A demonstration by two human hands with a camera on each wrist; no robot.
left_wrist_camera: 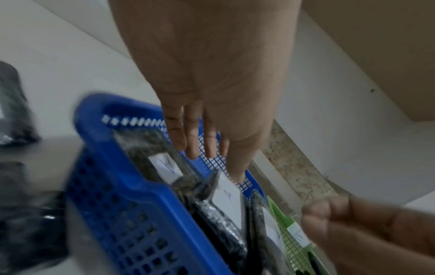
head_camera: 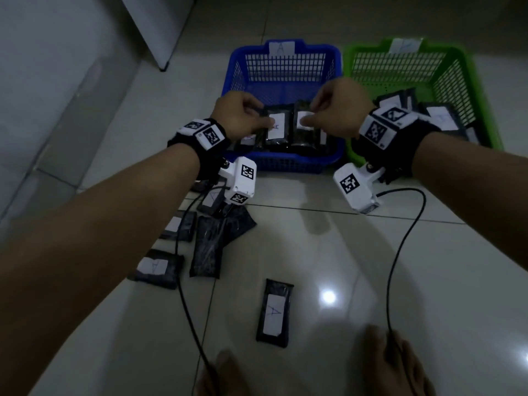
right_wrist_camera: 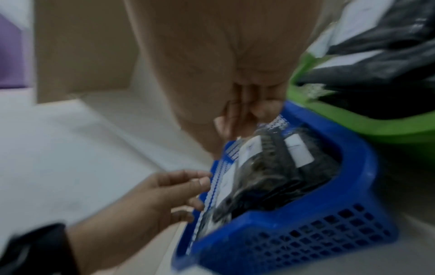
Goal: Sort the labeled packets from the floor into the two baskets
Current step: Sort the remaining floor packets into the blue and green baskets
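My left hand [head_camera: 264,117] and right hand [head_camera: 310,112] hover side by side over the blue basket [head_camera: 283,164], marked A. Black packets with white labels lie in it, two on top [head_camera: 275,130] [head_camera: 305,131]. In the left wrist view my left hand [left_wrist_camera: 202,147] has straight fingers above the packets [left_wrist_camera: 164,165] and holds nothing. The right wrist view shows my right hand [right_wrist_camera: 242,115] with loosely curled fingers just above the packets [right_wrist_camera: 296,152], nothing in it. The green basket [head_camera: 471,70] to the right holds several packets. Several more lie on the floor, one labelled A [head_camera: 274,312].
Floor packets cluster at the left [head_camera: 155,268] [head_camera: 207,247] under my left forearm. Two black cables [head_camera: 400,252] [head_camera: 183,281] trail across the white tiles to my bare feet [head_camera: 394,364]. A wall runs along the left and a white cabinet [head_camera: 160,24] stands at the back left.
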